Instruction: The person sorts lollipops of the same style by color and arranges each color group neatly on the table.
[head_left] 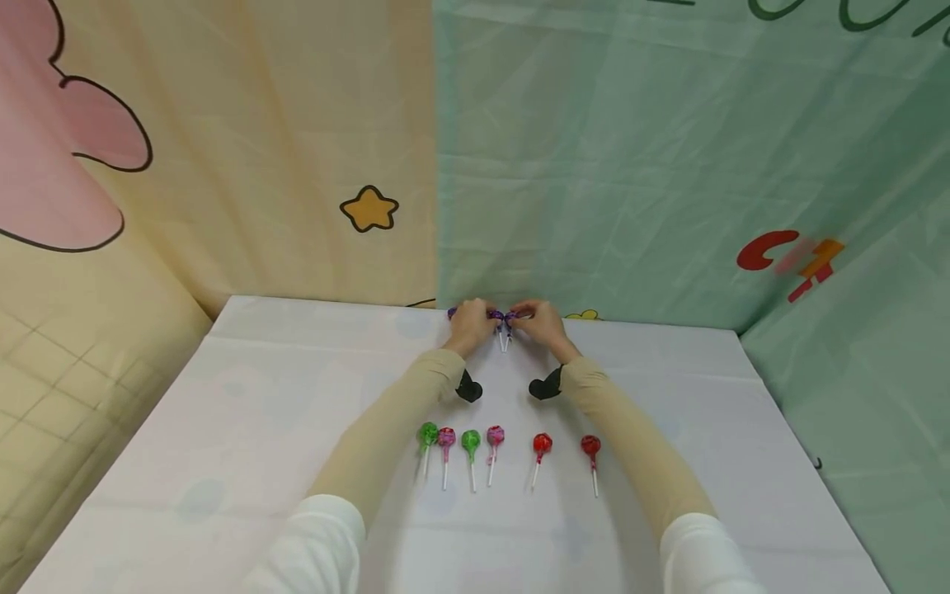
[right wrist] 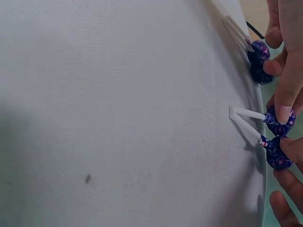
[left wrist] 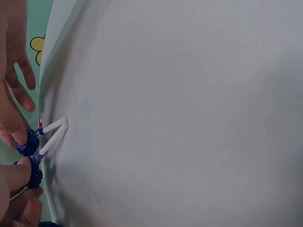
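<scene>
At the table's far edge my left hand (head_left: pixel 472 326) pinches a purple-wrapped lollipop (right wrist: pixel 274 124) by its head. A second purple lollipop (right wrist: pixel 278 161) is pinched between thumb and fingers of my right hand (head_left: pixel 543 324). Their wrapped heads sit side by side, and the white sticks slant together toward the tips, as the right wrist view shows. Just left of my left hand lies another pair of purple lollipops (right wrist: pixel 259 61), heads close together at the edge; the hand partly hides them in the head view.
Nearer on the white table (head_left: pixel 297 396) lies a loose row: green lollipops (head_left: pixel 471 441), pink lollipops (head_left: pixel 496 436) and red lollipops (head_left: pixel 543 444), sticks toward me. Printed curtains (head_left: pixel 594 165) hang behind the far edge. Black wrist cameras (head_left: pixel 545 386) sit on both wrists.
</scene>
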A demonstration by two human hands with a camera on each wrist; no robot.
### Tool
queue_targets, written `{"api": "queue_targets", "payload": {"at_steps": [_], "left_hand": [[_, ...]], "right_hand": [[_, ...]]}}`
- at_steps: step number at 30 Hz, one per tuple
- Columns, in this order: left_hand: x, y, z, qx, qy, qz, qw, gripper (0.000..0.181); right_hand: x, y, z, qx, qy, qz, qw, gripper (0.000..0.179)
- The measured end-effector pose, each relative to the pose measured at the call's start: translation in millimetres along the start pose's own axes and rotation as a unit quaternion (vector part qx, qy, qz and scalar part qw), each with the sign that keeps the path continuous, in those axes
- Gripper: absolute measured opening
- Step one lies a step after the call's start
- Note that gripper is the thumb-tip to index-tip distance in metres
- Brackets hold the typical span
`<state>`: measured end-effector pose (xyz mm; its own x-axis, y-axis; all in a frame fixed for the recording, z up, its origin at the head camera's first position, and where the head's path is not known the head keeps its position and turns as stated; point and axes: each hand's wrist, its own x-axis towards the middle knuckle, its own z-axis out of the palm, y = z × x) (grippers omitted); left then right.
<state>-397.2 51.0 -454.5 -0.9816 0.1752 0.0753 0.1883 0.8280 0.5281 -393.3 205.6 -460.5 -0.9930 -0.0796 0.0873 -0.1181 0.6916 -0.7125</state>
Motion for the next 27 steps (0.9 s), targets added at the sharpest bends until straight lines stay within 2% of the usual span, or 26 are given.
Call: {"api": "queue_targets", "payload": {"at_steps": [10,14,27], "left_hand": [[-1.6,0.8,4.0,0.026,0.007,0.002,0.9996,0.024],[-1.2,1.4,3.7,0.023,0.013,0.000,0.9996,0.022],[-1.6,2.5,3.3,0.010,0.000,-0.012,0.9999,0.026]], "right_hand": [[0.3,0.0,6.7,-0.012,0.003,0.038,0.9992,0.031],[-0.4,-1.9,6.6,-0.015,0.006,0.039,0.9991,0.031],[-3.8,-2.4,6.1,-0.021,-0.003,0.043,0.9988,0.032]]}}
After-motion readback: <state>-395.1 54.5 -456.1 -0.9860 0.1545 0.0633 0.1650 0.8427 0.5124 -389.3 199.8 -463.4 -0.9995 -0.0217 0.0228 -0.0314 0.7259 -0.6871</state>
